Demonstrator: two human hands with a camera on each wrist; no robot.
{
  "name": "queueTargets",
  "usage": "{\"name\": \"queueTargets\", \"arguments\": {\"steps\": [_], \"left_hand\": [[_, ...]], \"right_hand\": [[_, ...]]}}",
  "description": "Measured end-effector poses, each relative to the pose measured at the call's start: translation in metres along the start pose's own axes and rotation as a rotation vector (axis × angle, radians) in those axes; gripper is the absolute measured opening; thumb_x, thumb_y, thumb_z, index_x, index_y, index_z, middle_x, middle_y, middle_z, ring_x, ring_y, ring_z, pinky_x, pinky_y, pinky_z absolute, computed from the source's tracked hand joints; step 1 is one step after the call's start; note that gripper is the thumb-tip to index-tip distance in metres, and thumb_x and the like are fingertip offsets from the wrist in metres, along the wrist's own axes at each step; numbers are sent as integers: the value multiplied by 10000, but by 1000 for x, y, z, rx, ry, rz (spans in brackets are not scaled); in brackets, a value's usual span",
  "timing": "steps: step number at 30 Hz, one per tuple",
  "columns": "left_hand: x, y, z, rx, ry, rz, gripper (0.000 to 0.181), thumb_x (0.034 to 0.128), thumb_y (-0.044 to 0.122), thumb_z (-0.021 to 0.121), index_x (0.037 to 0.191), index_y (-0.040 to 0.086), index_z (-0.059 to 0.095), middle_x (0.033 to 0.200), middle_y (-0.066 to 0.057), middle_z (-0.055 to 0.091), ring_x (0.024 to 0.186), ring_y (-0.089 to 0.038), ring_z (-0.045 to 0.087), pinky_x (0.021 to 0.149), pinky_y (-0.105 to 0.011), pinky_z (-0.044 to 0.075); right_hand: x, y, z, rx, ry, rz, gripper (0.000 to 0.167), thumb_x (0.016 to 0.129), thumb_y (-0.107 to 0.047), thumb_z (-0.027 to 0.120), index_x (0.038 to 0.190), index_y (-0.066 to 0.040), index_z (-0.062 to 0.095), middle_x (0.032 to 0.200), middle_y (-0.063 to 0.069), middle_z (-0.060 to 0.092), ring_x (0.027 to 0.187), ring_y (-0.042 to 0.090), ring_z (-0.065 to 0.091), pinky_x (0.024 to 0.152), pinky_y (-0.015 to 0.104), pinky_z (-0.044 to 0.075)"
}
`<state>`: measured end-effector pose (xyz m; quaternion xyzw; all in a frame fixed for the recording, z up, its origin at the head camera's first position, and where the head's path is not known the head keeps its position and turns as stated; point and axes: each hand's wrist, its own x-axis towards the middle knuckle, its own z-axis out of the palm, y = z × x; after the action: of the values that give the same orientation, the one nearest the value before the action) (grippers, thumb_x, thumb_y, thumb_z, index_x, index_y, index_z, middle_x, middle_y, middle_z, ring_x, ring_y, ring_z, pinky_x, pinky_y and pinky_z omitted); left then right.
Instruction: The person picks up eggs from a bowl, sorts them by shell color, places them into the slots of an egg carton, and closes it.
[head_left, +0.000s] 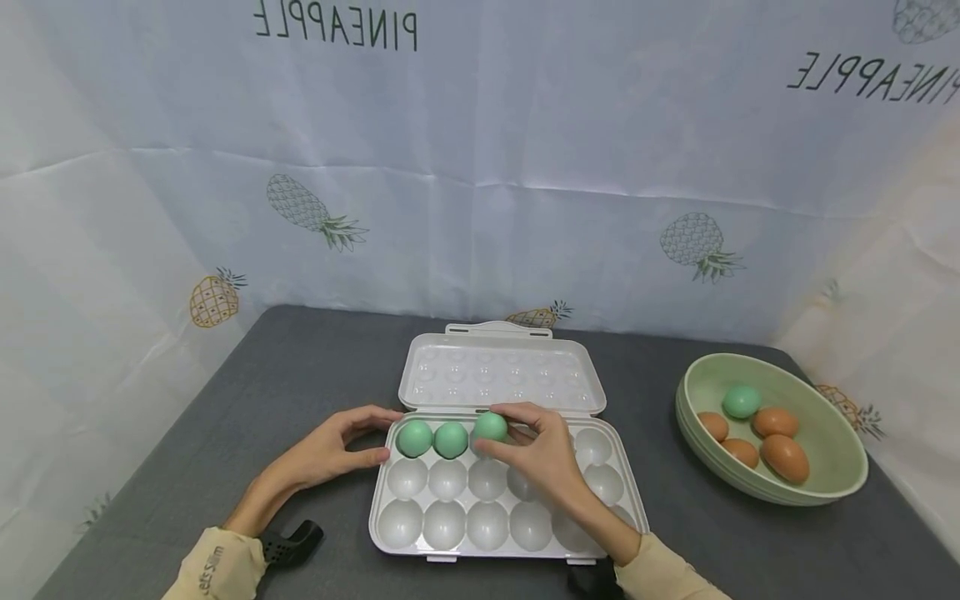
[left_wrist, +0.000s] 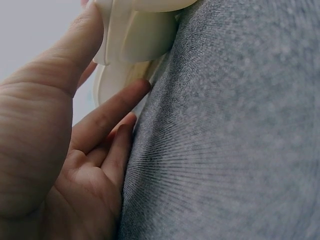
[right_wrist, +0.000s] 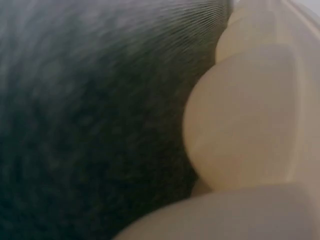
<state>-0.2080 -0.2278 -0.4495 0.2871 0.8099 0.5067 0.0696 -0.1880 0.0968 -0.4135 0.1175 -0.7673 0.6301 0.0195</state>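
A white egg tray (head_left: 486, 483) with round hollows lies on the table, its lid (head_left: 502, 371) folded back behind it. Two green eggs (head_left: 415, 437) (head_left: 451, 439) sit in the back row at the left. My right hand (head_left: 543, 454) pinches a third green egg (head_left: 491, 427) between thumb and fingers at the third hollow of that row. At the tray's left edge, my left hand (head_left: 322, 450) rests with fingers and thumb extended against the side. The left wrist view shows that hand (left_wrist: 65, 145) beside the tray wall (left_wrist: 150, 37). Hollow undersides (right_wrist: 245, 120) fill the right wrist view; no hand shows there.
On the right side of the grey table (head_left: 315, 367) stands a green bowl (head_left: 832, 442), holding one green egg (head_left: 742, 401) and several brown eggs (head_left: 785, 458). A curtain (head_left: 480, 167) with pineapple prints hangs behind the table.
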Motion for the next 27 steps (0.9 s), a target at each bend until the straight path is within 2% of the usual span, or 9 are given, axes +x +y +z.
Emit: {"name": "queueTargets", "arguments": {"steps": [10, 19, 27], "left_hand": [[1, 0, 1, 2, 6, 13, 436, 940, 139, 747, 1361, 136, 632, 1337, -110, 677, 1209, 47, 592, 1051, -127, 431], [0, 1, 1, -6, -2, 11, 436, 940, 140, 747, 1360, 133, 632, 1343, -115, 673, 1209, 44, 594, 1051, -138, 437], [0, 1, 1, 0, 3, 12, 438, 939, 136, 749, 1361, 132, 631, 1342, -115, 674, 1210, 50, 590, 1051, -135, 435]], "right_hand": [[-1, 6, 2, -26, -3, -11, 439, 724, 4, 900, 1144, -29, 773, 1187, 174, 752, 1161, 313, 711, 956, 244, 561], [-2, 10, 2, -89, -14, -40, 414, 706, -9, 915, 1099, -53, 792, 1126, 127, 770, 1088, 277, 740, 925, 231, 578], [-2, 11, 2, -200, -38, -101, 399, 715, -57, 920, 1096, -63, 801, 1064, 95, 796, 1046, 245, 747, 906, 207, 577]]}}
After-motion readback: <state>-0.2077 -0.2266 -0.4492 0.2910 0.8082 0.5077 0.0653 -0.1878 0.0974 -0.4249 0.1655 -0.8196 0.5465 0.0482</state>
